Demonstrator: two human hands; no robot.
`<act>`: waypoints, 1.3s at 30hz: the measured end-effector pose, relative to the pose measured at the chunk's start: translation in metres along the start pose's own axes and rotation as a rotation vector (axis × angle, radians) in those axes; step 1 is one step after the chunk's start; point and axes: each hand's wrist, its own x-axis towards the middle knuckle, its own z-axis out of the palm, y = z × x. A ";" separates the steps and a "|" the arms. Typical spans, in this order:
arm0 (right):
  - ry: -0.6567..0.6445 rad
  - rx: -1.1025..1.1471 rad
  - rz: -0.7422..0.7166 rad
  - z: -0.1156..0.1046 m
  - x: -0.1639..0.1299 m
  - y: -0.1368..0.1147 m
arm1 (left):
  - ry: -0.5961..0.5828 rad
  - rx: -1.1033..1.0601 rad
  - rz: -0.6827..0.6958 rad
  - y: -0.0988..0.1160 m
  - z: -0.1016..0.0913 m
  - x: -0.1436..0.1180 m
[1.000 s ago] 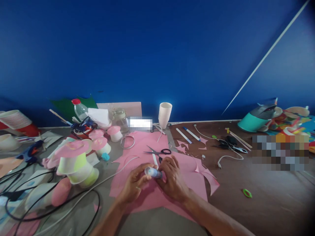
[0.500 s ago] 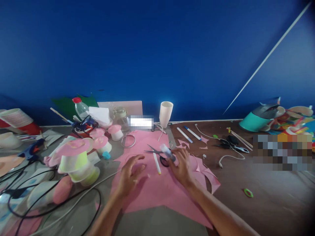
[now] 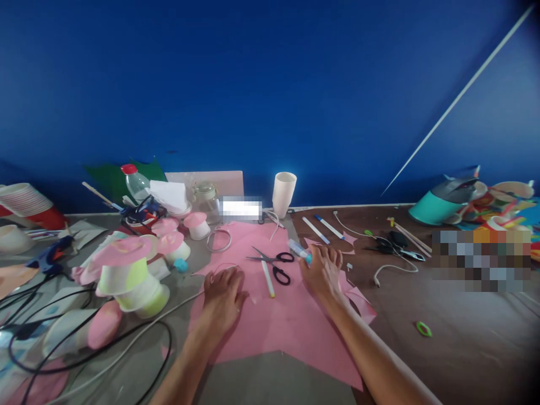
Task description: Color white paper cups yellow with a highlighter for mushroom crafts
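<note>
My left hand (image 3: 223, 295) rests flat, fingers apart, on the big pink paper sheet (image 3: 274, 326). My right hand (image 3: 324, 271) lies at the sheet's right edge and grips a small clear glue tube (image 3: 298, 249) with a blue cap, tube pointing up-left. Black-handled scissors (image 3: 274, 263) and a white pen (image 3: 268, 279) lie on the paper between the two hands.
Pink-topped cup mushrooms (image 3: 126, 270) and black cables (image 3: 84, 349) crowd the left. A white cup (image 3: 283, 193), bottle (image 3: 135, 183) and jar (image 3: 205, 194) stand along the blue wall. Markers (image 3: 323, 228), pink scraps, a white cable and a teal pot (image 3: 439, 205) lie to the right.
Both hands held the glue tube together near the sheet's middle. The right hand carried it up and right to the paper's edge; the left let go and settled flat on the sheet.
</note>
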 end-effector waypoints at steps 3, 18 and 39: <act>-0.032 0.018 -0.058 0.001 -0.002 -0.003 | 0.005 -0.022 -0.002 -0.001 0.001 0.001; -0.028 0.302 -0.236 -0.019 -0.018 -0.042 | -0.062 -0.172 -0.113 -0.008 0.001 0.005; -0.491 1.240 0.093 -0.038 -0.028 -0.069 | -0.129 -1.124 -0.262 0.012 -0.019 0.007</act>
